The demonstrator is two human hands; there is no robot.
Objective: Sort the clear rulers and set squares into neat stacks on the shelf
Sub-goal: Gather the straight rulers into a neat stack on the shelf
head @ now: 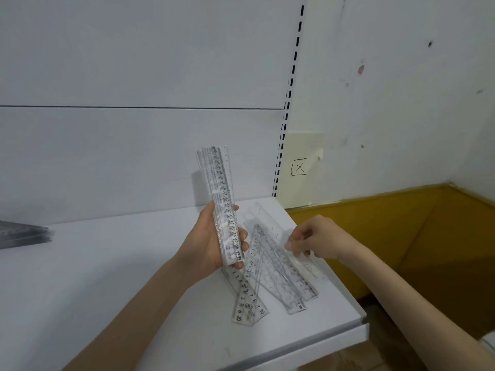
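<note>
Several rulers (223,207) stand gripped in left hand (211,242); right hand (313,236) pinches a clear piece (308,263), shape unclear, over the pile (267,279); blurred stack (24,234) cut off left

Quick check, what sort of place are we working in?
Likely a shop or stockroom shelving bay: a white shelf, a slotted upright beside its back panel, and loose clear rulers piled for sorting.

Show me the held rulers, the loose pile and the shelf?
held rulers (222,188): head view, bundle's middle.
loose pile (278,277): head view, pile's centre.
shelf (107,277): head view, bare top.
</note>
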